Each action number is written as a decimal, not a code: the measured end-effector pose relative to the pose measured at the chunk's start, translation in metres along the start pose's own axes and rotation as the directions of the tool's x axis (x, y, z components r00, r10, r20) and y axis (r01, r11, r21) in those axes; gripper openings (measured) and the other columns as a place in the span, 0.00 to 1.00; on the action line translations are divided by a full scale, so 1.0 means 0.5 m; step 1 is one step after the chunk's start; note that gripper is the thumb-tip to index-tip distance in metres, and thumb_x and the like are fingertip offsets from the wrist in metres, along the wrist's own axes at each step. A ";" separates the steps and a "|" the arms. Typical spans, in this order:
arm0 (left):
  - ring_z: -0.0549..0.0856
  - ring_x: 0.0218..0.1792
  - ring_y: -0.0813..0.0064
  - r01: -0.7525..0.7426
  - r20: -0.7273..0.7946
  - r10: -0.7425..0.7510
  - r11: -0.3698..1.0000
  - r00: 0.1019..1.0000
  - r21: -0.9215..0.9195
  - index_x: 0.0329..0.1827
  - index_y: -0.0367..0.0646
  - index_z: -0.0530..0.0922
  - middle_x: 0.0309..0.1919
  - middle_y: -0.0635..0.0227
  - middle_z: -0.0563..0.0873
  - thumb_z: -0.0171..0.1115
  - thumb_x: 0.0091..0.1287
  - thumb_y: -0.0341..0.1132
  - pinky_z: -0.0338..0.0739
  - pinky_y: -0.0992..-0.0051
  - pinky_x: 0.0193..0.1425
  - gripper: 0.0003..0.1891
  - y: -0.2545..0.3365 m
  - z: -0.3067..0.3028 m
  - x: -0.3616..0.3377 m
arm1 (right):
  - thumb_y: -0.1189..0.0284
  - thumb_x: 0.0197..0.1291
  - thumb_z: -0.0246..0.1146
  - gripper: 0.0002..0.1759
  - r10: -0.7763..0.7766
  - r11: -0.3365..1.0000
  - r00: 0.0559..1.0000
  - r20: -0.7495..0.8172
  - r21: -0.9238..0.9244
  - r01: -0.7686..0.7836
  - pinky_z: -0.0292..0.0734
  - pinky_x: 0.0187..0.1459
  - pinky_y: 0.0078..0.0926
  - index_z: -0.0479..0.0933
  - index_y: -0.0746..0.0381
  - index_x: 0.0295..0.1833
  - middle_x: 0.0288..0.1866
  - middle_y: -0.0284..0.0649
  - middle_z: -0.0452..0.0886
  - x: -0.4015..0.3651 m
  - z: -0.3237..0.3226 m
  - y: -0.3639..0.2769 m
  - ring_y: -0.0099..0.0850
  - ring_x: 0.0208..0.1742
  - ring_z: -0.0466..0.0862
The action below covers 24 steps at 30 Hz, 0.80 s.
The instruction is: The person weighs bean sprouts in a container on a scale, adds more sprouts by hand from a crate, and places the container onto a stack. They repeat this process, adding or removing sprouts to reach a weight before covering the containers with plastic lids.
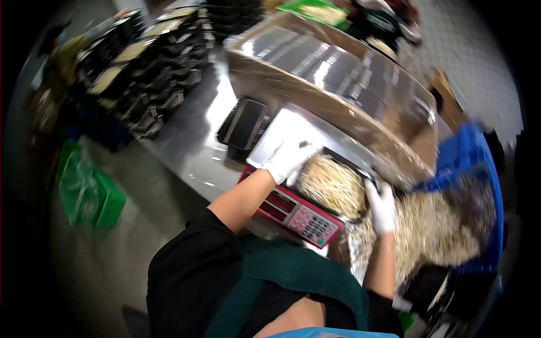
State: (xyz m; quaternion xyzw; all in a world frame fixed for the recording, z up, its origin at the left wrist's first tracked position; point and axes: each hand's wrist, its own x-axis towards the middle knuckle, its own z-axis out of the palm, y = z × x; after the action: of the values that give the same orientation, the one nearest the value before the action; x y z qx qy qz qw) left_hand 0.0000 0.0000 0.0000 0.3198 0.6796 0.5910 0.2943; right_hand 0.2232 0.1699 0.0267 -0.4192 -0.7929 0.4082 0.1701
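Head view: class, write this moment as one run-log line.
heap of pale strands: on red scale | left hand: gloved, at its left edge | right hand: gloved, against its right side | blue crate: more strands

Item: one steel counter (191, 141), its bare sheen showing at 9 o'clock of centre. Directly on it we record:
- a red scale (296, 214) at 6 o'clock, on the near edge;
- a flat black tray (243, 123) just beyond the scale, at 10 o'clock from it;
- a large cardboard box (315, 98) at 1 o'clock, packed with dark rows;
- stacks of black containers (146, 67) at 10 o'clock.
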 end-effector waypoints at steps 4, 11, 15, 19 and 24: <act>0.84 0.27 0.79 0.378 0.348 -0.340 0.925 0.874 -0.045 0.41 0.37 0.81 0.30 0.64 0.86 0.61 0.66 0.49 0.75 0.81 0.26 0.20 0.071 -0.080 -0.167 | 0.64 0.65 0.60 0.18 0.188 0.722 0.790 0.584 0.463 -0.514 0.76 0.26 0.22 0.79 0.68 0.30 0.18 0.43 0.80 -0.152 0.002 0.005 0.29 0.20 0.80; 0.86 0.22 0.72 0.367 0.201 -0.307 0.803 0.930 -0.469 0.35 0.34 0.79 0.22 0.58 0.86 0.59 0.68 0.48 0.73 0.82 0.18 0.21 0.000 -0.003 -0.145 | 0.62 0.64 0.61 0.19 0.003 0.960 0.970 0.244 -0.273 0.065 0.79 0.37 0.32 0.78 0.71 0.39 0.36 0.50 0.83 -0.058 -0.012 0.082 0.34 0.36 0.83; 0.87 0.23 0.71 0.371 0.259 -0.296 0.871 0.919 -0.321 0.25 0.36 0.81 0.23 0.57 0.86 0.56 0.63 0.65 0.77 0.78 0.19 0.34 0.018 0.008 -0.171 | 0.58 0.59 0.65 0.28 -0.859 0.487 0.495 -0.135 -0.514 0.706 0.72 0.52 0.37 0.72 0.69 0.57 0.48 0.51 0.78 0.051 0.019 -0.183 0.42 0.49 0.78; 0.86 0.31 0.74 0.471 0.294 -0.395 0.843 0.870 -0.260 0.33 0.33 0.84 0.30 0.59 0.88 0.56 0.66 0.59 0.77 0.78 0.32 0.31 0.001 -0.016 -0.260 | 0.61 0.60 0.62 0.22 -0.601 0.556 0.743 0.294 -0.515 0.653 0.74 0.47 0.44 0.74 0.67 0.52 0.45 0.54 0.80 0.054 0.175 -0.192 0.49 0.45 0.80; 0.87 0.34 0.76 0.412 0.141 -0.390 0.811 0.910 -0.415 0.35 0.38 0.85 0.33 0.64 0.89 0.55 0.70 0.52 0.77 0.81 0.33 0.24 -0.075 -0.153 -0.394 | 0.59 0.64 0.59 0.19 -0.673 0.577 0.724 0.153 -0.503 0.643 0.74 0.45 0.44 0.77 0.65 0.46 0.40 0.55 0.81 0.082 0.199 -0.156 0.50 0.42 0.81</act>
State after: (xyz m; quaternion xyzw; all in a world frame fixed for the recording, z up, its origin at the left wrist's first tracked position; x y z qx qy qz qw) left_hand 0.0597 -0.2049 -0.0229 0.1094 0.5744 0.6443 0.4929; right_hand 0.0971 0.1283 0.0246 -0.1357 -0.9655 0.0721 0.2100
